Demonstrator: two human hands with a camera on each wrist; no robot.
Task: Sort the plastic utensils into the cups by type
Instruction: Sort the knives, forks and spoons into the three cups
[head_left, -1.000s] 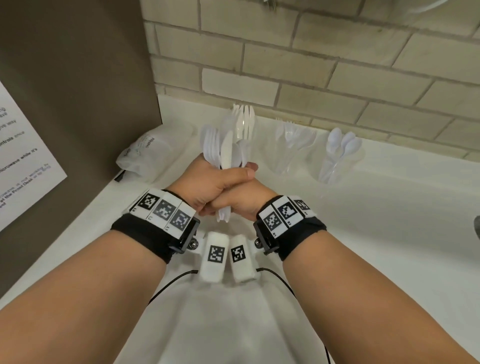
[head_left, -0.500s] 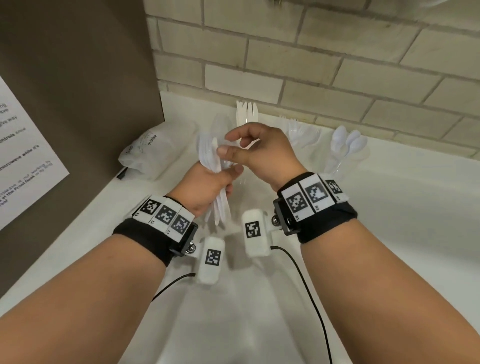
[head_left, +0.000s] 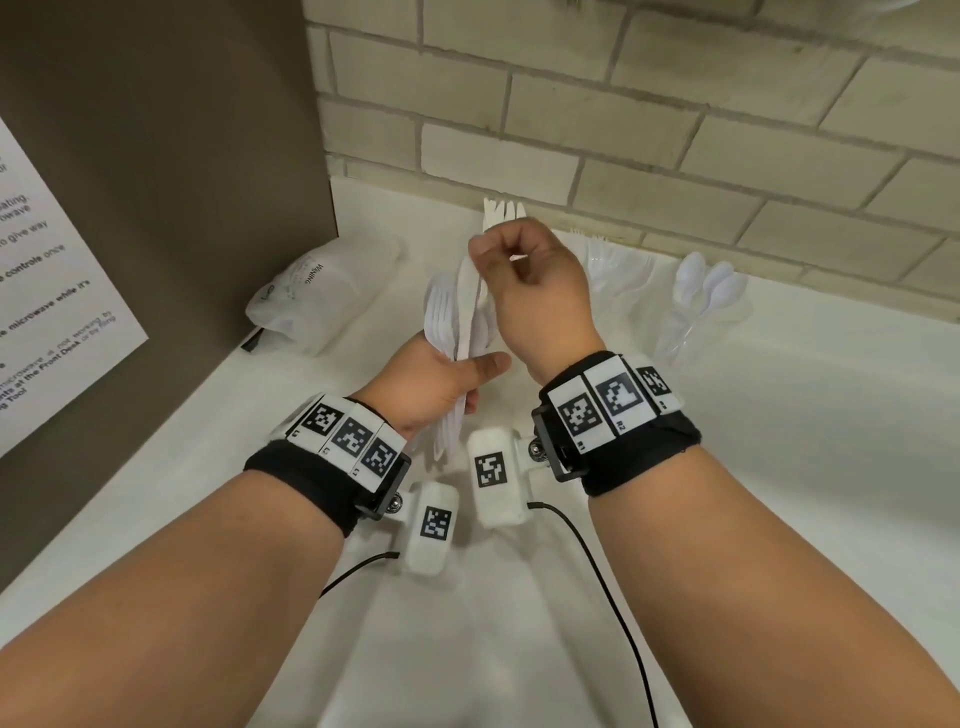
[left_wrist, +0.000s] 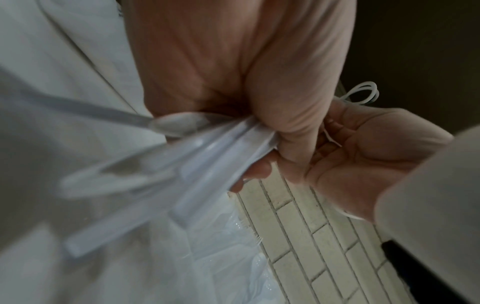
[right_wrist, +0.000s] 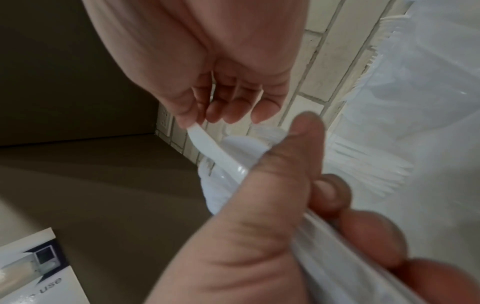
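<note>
My left hand (head_left: 467, 379) grips a bundle of white plastic utensils (head_left: 449, 332), fork heads up, above the white counter; the left wrist view shows the handles (left_wrist: 207, 156) in its curled fingers. Just above, my right hand (head_left: 480, 254) pinches the top end of one white knife (head_left: 469, 306) whose lower end still sits in the bundle. The right wrist view shows that flat strip (right_wrist: 207, 142) at the fingertips. Three clear cups stand by the brick wall: knives (head_left: 504, 210) partly hidden behind my right hand, forks (head_left: 618, 265), and spoons (head_left: 706, 296).
A crumpled clear plastic bag (head_left: 322, 291) lies at the left against a brown panel (head_left: 156, 182) bearing a paper notice (head_left: 47, 322). The brick wall (head_left: 675, 130) closes the back. The white counter (head_left: 779, 441) stretches to the right and toward me.
My right hand has left its clasp over the left hand, risen above the bundle and pinched one knife, drawing it upward. The left hand still holds the bundle.
</note>
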